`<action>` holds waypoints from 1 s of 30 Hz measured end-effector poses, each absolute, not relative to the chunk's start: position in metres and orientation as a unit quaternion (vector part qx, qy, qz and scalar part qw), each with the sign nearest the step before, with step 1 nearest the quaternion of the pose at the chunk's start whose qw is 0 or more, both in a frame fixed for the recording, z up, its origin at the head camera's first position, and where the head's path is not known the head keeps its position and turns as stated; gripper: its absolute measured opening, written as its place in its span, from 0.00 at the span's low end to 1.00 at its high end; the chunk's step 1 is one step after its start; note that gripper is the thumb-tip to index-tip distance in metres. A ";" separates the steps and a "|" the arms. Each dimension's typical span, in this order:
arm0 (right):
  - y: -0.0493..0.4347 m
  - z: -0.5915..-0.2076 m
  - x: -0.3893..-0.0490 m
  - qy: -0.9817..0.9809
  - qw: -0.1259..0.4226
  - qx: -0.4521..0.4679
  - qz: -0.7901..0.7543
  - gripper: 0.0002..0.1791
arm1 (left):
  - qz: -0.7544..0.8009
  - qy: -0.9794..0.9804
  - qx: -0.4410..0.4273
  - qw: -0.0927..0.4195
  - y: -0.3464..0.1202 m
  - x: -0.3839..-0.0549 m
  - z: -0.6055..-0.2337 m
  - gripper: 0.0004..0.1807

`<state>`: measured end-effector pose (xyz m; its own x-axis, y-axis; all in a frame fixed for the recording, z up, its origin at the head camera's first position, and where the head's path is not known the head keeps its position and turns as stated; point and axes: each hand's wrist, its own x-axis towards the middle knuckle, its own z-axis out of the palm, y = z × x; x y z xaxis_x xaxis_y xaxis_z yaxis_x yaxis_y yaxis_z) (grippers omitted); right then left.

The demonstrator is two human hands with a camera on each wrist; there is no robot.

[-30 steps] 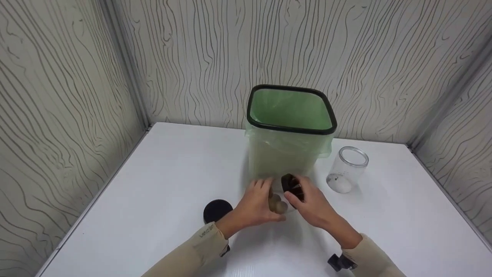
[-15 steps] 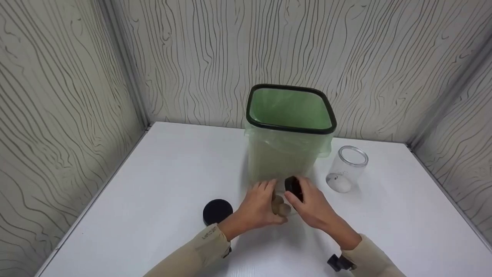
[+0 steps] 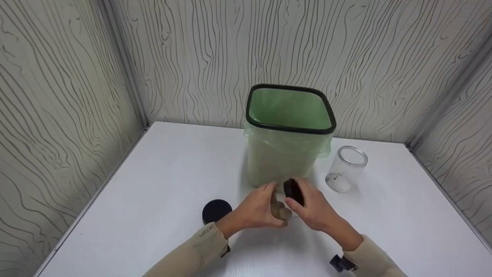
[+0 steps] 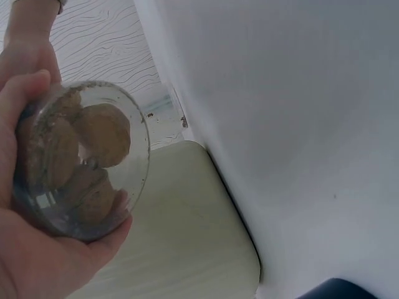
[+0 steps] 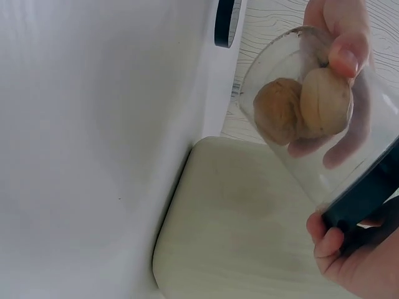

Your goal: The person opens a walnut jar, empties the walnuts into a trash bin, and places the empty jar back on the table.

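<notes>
My left hand (image 3: 256,209) grips a clear jar (image 5: 298,167), its fingers and thumb wrapped round the bottom end. The jar is tilted on its side above the table and holds several brown walnuts (image 5: 278,111), gathered near its base. At the mouth end sits a black lid (image 5: 366,192); my right hand (image 3: 317,209) holds it by the rim with curled fingers. Seen from the left wrist, the jar's round base (image 4: 84,159) faces the camera with the walnuts behind it. How firmly the lid is seated cannot be told.
A bin (image 3: 282,161) with a green liner and black rim stands just behind the hands. To its right is a second clear jar (image 3: 350,169), lidless, with small dark specks. Another black lid (image 3: 216,211) lies beside my left forearm on the white table (image 3: 173,165).
Both hands stay at the jar, shifting slightly towards the front of the table. The black lid's angle in my right hand has changed a little. The bin and second jar stay put.
</notes>
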<state>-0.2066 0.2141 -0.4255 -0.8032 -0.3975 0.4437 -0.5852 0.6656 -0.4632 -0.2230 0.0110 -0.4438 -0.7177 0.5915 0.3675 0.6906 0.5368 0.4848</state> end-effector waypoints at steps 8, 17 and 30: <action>0.222 -0.429 -0.208 -0.885 0.174 0.331 0.279 0.33 | -0.346 -0.860 -0.375 0.018 0.009 -0.224 -0.443 0.39; 0.230 -0.427 -0.210 -0.874 0.177 0.373 0.256 0.39 | -0.374 -0.838 -0.397 -0.010 0.006 -0.226 -0.444 0.39; 0.238 -0.424 -0.209 -0.859 0.118 0.404 0.290 0.47 | -0.409 -0.819 -0.401 -0.044 0.000 -0.229 -0.445 0.39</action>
<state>-0.2091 0.2377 -0.4245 -0.6451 -0.6268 0.4369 -0.7634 0.5050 -0.4027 -0.2288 -0.0003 -0.4454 -0.6745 0.6923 0.2564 0.6207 0.3438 0.7047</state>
